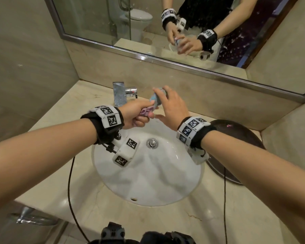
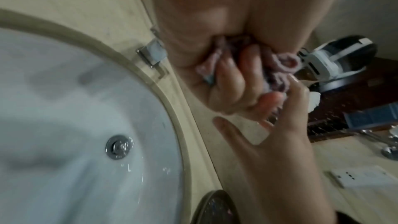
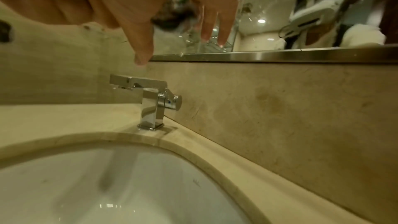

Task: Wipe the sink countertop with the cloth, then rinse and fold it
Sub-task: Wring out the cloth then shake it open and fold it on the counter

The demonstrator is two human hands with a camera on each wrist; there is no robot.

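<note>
A pink and blue cloth [image 1: 154,103] is bunched into a twisted roll above the back rim of the white sink [image 1: 148,182]. My left hand [image 1: 139,115] grips its near pink end in a fist; in the left wrist view the curled fingers [image 2: 237,77] squeeze the cloth [image 2: 282,67]. My right hand [image 1: 156,103] reaches in from the right, its straight fingers lying against the cloth's far blue end and its thumb spread apart below. In the right wrist view those fingers [image 3: 142,52] point down with the cloth [image 3: 174,13] blurred between them. The beige countertop [image 1: 60,173] surrounds the sink.
A square chrome faucet [image 1: 120,94] stands behind the sink just left of my hands, its knob on the right side. The drain plug [image 1: 152,143] sits mid-basin. A dark round tray [image 1: 236,131] lies on the counter at right. A mirror [image 1: 113,23] and walls close in the back and sides.
</note>
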